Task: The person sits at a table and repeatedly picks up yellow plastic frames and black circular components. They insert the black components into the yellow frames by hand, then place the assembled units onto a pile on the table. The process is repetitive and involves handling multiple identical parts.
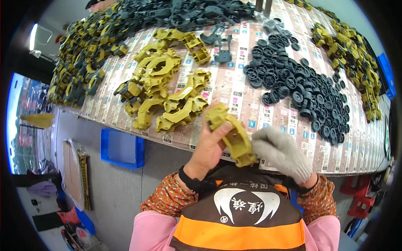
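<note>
1. Grip at the near edge of the table [233, 85]: a bare left hand [208, 146] clamps a yellow frame [240, 143], thumb pressed over its side, the piece tilted with its lower end toward a dark apron [201, 209].

2. Gloved right hand [284, 154], fingers curled, sits beside the frame's right side; whether it touches the frame or pinches anything cannot be told from this view.

3. Slipping is the likeliest mishap: should the left thumb lose its hold, the frame could drop past the near edge. Glove fabric might also snag on the frame's edges or dull the feel of small parts.

4. Loose yellow pieces [159, 71] lie left of middle, the closest just beside the left hand; a swing of that wrist could knock one off the near edge.

5. Black wheels [303, 85] spread right of middle, beyond the glove, where a careless sweep might scatter them.

6. Dark parts [180, 14] bank along the far edge; yellow-and-black heaps line the left edge [79, 58] and right edge [351, 54]. Below the near edge, at left, sits a blue bin [120, 162].
</note>
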A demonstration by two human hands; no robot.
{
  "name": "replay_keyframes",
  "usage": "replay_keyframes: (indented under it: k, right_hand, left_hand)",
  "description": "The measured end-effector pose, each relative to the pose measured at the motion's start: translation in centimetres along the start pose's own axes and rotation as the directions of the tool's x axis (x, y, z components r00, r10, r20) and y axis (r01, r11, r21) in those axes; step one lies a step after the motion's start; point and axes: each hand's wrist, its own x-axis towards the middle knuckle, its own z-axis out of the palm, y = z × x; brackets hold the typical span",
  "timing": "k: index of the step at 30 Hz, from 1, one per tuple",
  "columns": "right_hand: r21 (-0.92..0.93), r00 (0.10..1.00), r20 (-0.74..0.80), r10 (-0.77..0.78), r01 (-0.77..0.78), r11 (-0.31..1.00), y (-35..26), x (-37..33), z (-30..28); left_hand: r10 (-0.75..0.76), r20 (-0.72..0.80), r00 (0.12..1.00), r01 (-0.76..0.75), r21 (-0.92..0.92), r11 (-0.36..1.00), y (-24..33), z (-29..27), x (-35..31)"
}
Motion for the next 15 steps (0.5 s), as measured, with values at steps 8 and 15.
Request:
replay_keyframes:
  k: [8,15]
  right_hand:
    - [-0.79,0.933,-0.118,-0.34,0.12,0.601,3.6,7.4,-4.5]
    - [-0.845,0.972,0.051,-0.23,0.165,0.509,3.1,7.5,-4.9]
  left_hand:
    - [-0.053,-0.095,0.994,0.065,0.136,0.989,1.8,-0.2,-0.7]
    - [-0.163,-0.091,0.982,0.172,0.111,0.979,1.0,-0.8,-0.8]
